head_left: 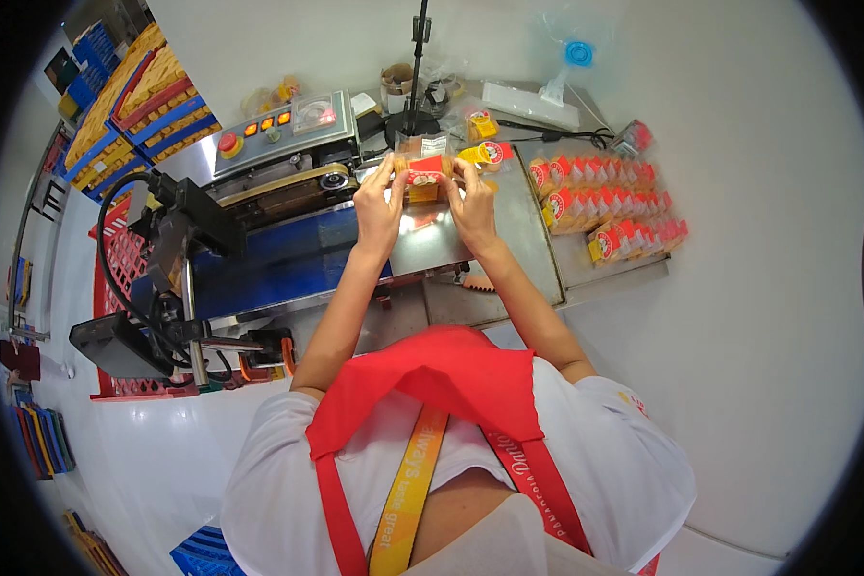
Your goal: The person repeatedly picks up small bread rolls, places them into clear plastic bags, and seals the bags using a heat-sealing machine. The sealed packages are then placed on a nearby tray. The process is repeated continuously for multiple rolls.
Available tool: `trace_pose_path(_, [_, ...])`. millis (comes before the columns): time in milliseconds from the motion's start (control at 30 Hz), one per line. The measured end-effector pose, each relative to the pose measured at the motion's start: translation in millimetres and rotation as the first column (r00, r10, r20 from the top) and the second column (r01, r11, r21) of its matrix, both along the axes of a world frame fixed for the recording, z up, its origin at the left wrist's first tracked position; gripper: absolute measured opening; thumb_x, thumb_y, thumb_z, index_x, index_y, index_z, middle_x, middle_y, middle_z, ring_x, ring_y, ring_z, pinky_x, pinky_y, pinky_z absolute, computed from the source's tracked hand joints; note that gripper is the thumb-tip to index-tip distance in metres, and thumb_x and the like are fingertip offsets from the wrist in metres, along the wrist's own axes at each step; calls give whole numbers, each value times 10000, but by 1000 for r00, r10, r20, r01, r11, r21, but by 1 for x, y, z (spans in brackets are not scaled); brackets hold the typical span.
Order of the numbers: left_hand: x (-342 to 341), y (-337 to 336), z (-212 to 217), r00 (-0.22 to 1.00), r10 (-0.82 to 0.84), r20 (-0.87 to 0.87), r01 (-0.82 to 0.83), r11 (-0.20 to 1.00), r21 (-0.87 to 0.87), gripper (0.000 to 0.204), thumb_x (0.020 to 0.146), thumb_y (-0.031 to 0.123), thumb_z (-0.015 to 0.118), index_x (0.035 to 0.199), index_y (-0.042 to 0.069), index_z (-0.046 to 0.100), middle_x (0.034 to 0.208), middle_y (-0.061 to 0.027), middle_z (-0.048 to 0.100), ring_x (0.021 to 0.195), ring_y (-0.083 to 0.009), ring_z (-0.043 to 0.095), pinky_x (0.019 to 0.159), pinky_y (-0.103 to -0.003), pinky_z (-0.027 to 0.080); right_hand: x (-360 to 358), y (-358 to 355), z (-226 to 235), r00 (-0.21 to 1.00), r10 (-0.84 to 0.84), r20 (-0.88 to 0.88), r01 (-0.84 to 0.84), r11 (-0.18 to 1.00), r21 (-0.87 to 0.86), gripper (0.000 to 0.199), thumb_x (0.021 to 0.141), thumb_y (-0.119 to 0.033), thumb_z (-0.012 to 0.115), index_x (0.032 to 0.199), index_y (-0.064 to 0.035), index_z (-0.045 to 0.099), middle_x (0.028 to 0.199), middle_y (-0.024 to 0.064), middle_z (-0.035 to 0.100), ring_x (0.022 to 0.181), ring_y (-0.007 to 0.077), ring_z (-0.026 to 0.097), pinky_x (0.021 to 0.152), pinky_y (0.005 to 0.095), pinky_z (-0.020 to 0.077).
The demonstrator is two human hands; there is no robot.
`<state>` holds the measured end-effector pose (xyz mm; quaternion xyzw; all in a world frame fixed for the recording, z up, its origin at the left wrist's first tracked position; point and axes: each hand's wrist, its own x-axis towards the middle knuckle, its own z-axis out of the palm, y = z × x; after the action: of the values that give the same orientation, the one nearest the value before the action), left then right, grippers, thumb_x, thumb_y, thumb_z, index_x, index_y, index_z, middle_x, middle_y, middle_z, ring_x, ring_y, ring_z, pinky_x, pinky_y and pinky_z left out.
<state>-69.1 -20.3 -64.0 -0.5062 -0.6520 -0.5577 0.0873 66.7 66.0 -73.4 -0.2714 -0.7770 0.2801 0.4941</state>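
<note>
Between my two hands I hold a small clear packet with a red and yellow label, raised over the metal end of the machine. My left hand pinches its left side, thumb in front. On its right side my right hand grips it the same way. Just behind and right of the packet lie more yellow-labelled packets on the metal surface. Beside my left hand runs the machine's narrow side belt, with a wide blue conveyor belt nearer to me.
Rows of filled packets stand on the metal table at right. A control panel with a red button sits behind the belt. A black camera-like device on a bracket rises at left. Stacked blue and yellow crates stand at far left.
</note>
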Motion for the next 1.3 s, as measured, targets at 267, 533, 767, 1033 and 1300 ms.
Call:
trace_pose_path(267, [15,-7,33,996,83,-11,-83,996,30,152,855,89,630,942,-15,699,791,-137,652,718,-235,638,666,-315,494,-5,-6,38,994,-104,-43,108,991,83,88,841,-68,617,880,6,641,842,141,643,755,311,611,680,361,476])
trace_pose_path(533, [-3,-4,34,908,-66,414,127,985,-121,115,842,99,661,914,25,711,846,-47,680,819,-98,632,752,-252,495,1,0,33,990,-15,-140,5,997,-74,71,818,-69,670,851,-7,681,779,63,633,684,129,595,609,259,473])
trace_pose_path(767, [-32,20,13,743,-479,468,459,873,165,112,801,81,702,900,31,719,969,-101,694,968,-167,612,878,-302,461,5,45,21,906,327,-268,-378,911,-165,109,777,-137,722,848,-54,728,972,93,689,933,189,607,892,340,433])
trace_pose_path(1033, [-20,-10,16,593,-471,653,456,865,210,118,819,46,699,885,20,605,866,-72,697,789,-87,635,729,-215,488,14,10,25,864,250,-437,-417,842,-344,146,785,-41,710,912,22,674,831,57,687,749,99,626,704,226,488])
trace_pose_path(1300, [-48,17,34,997,62,-39,-73,871,-485,170,678,85,727,790,48,604,737,-105,679,709,-218,678,670,-320,521,-43,65,-14,985,143,-92,-170,826,-537,327,634,-77,812,832,-23,558,704,65,654,638,118,616,578,266,485])
